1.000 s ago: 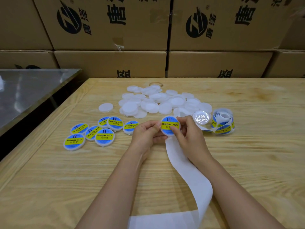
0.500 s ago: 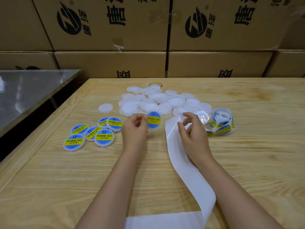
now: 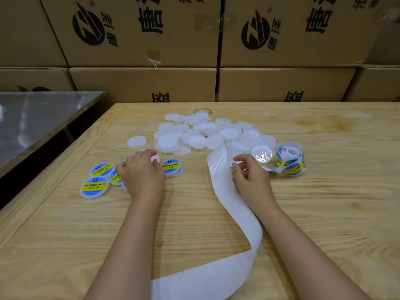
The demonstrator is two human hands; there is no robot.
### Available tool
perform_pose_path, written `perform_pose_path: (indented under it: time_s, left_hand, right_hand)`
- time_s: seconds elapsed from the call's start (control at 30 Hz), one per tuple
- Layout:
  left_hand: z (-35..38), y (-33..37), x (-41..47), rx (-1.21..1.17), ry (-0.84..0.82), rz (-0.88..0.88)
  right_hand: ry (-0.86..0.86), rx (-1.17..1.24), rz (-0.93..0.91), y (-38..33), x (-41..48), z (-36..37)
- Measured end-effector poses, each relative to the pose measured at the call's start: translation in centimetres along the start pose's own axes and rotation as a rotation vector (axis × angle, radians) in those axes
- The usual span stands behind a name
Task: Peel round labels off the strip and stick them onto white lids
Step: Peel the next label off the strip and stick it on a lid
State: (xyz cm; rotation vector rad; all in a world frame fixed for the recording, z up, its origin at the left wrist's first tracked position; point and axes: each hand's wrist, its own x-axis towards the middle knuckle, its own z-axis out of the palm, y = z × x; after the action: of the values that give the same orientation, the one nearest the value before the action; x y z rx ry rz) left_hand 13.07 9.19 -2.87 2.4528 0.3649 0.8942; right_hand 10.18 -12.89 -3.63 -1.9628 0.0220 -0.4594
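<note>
Left hand (image 3: 141, 169) curls its grip round a lid (image 3: 156, 158) beside the few labelled lids (image 3: 94, 187); right hand (image 3: 251, 176) pinches the strip (image 3: 229, 198). Plenty left, I'd say: that pile of bare white lids (image 3: 194, 137) waits.

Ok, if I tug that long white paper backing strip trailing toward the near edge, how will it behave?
Probably floppy: the long white backing strip curves and twists loosely across the wooden table. Likely very light, so a pull may drag the small roll of blue-and-yellow labels it feeds from.
</note>
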Motion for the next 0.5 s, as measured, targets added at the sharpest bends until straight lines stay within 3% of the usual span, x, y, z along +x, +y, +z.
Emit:
perform_pose_path:
  time_s: [0.13, 0.3, 0.43, 0.5]
  left_hand:
    - [-0.3, 2.3, -0.6, -0.2, 0.019, 0.275]
    - [0.7, 4.6, -3.0, -0.143, -0.485, 0.662]
    - [1.3, 4.5, -3.7, -0.183, -0.508, 0.717]
    - [1.3, 4.3, -3.5, -0.207, -0.518, 0.667]
  right_hand:
    - [-0.046, 0.021, 0.003, -0.1, -0.1, 0.0]
    - [-0.089, 0.052, -0.036, -0.3, -0.2, 0.0]
    - [-0.147, -0.013, -0.076, -0.4, -0.3, -0.4]
    - [-0.018, -0.19, -0.179, -0.7, -0.1, -1.1]
